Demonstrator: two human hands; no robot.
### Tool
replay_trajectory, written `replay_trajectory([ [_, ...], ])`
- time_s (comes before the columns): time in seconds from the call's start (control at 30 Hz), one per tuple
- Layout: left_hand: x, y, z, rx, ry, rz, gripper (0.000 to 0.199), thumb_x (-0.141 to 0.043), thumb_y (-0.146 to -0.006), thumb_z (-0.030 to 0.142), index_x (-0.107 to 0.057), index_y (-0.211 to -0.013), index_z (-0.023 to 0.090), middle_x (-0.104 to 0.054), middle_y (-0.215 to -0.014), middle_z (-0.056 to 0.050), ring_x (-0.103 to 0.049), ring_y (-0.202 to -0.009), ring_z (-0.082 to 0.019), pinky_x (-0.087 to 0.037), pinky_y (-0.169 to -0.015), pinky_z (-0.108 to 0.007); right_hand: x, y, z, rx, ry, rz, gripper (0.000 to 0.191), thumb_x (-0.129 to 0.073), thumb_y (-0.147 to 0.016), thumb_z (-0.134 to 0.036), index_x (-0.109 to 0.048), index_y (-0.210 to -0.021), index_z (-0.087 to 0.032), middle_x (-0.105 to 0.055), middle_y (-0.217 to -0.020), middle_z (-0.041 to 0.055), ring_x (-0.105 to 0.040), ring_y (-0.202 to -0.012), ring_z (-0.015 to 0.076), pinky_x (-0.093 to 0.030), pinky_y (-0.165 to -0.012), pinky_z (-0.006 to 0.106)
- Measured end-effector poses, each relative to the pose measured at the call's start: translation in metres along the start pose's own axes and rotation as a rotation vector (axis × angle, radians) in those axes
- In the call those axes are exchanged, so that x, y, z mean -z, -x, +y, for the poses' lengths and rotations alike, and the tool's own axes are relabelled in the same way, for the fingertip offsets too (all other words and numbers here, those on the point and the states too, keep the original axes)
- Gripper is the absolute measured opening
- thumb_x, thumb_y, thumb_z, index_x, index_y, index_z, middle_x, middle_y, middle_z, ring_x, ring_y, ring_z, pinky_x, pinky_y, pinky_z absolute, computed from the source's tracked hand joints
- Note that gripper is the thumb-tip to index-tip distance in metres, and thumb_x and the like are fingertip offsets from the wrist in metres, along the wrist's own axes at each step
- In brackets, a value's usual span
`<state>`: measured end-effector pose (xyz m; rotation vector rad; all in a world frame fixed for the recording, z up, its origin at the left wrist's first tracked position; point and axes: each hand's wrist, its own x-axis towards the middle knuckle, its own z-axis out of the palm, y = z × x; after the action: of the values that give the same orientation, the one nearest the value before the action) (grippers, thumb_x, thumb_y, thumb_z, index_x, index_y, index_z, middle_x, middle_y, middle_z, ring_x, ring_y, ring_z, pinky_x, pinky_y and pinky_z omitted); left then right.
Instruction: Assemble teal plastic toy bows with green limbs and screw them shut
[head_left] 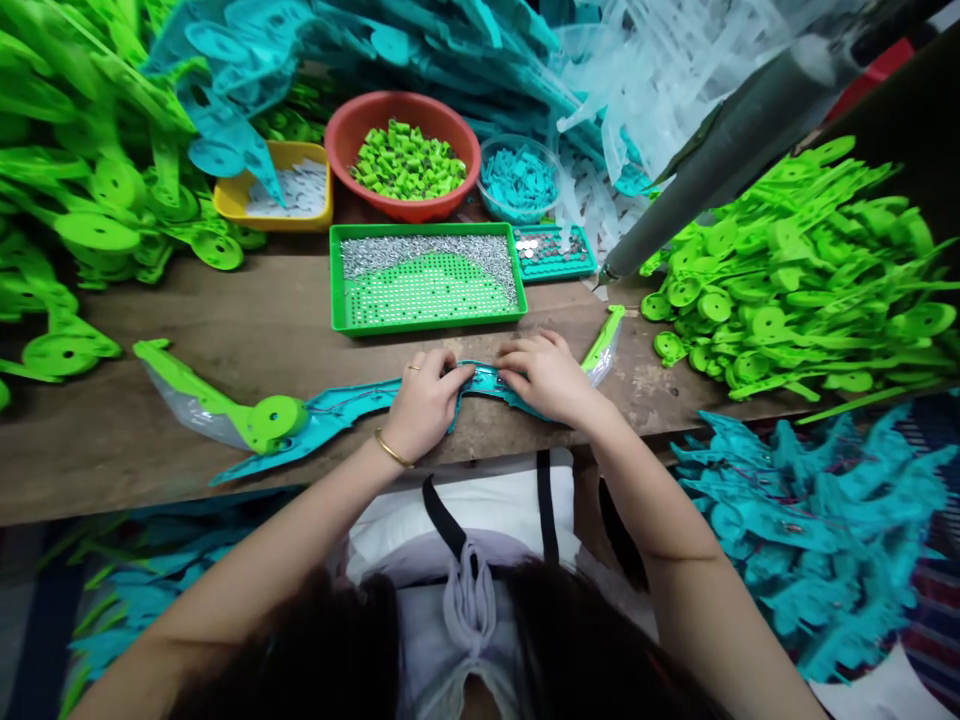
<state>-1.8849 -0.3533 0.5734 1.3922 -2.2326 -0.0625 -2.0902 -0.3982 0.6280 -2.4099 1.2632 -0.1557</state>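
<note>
A toy bow (pixel 352 398) lies across the workbench in front of me, a blue half-shell with a green limb (pixel 274 422) at its left end and another green limb (pixel 604 340) at its right. Clear plastic pieces show along both limbs. My left hand (pixel 429 400) grips the shell just left of its middle, thumb and fingers pressed together there. On the right of the middle, my right hand (pixel 546 375) has its bent fingers on the shell. Small parts and a wire sit in the shell between my hands; their kind is too small to tell.
Behind the bow stand a green tray (pixel 427 325) of small screws, a blue tray (pixel 555 268) of metal discs, a red bowl (pixel 337 150) and a yellow bin (pixel 274 218). A screwdriver (pixel 675 210) hangs at the right. Green parts (pixel 787 270) and blue shells (pixel 810 520) are heaped around.
</note>
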Motion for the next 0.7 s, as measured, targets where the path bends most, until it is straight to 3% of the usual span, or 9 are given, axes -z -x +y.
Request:
replay_trajectory([
  [0.23,-0.001,0.001,-0.001,0.006,-0.042,-0.047,0.031,-0.046,-0.091,0.015,-0.072,-0.105,0.02,-0.054,-0.095,-0.011,-0.046,-0.085,-0.024,-0.04,-0.072,-0.038,-0.011,0.048,0.015,-0.005,0.148,0.152,0.015,-0.058,-0.091,-0.026,-0.069,-0.098,-0.019,-0.065,-0.125,0.0101,-0.055,-0.12,0.0274,-0.024,-0.114,0.058],
  [0.5,0.0,-0.001,0.0,0.02,-0.023,-0.055,0.031,-0.045,-0.092,0.016,-0.073,-0.104,0.019,-0.054,-0.095,-0.012,-0.045,-0.084,-0.024,-0.04,-0.074,-0.038,-0.024,0.048,0.011,0.043,0.172,0.251,0.02,-0.048,-0.097,-0.028,-0.068,-0.098,-0.021,-0.07,-0.115,0.0074,-0.06,-0.11,0.0233,-0.022,-0.116,0.056],
  [0.7,0.0,-0.001,0.0,0.006,-0.017,-0.033,0.029,-0.046,-0.092,0.015,-0.073,-0.103,0.017,-0.054,-0.093,-0.011,-0.045,-0.084,-0.024,-0.042,-0.075,-0.037,-0.024,0.05,0.012,0.038,0.242,0.24,0.024,-0.046,-0.096,-0.024,-0.069,-0.09,-0.02,-0.069,-0.118,0.0067,-0.058,-0.112,0.0244,-0.023,-0.116,0.056],
])
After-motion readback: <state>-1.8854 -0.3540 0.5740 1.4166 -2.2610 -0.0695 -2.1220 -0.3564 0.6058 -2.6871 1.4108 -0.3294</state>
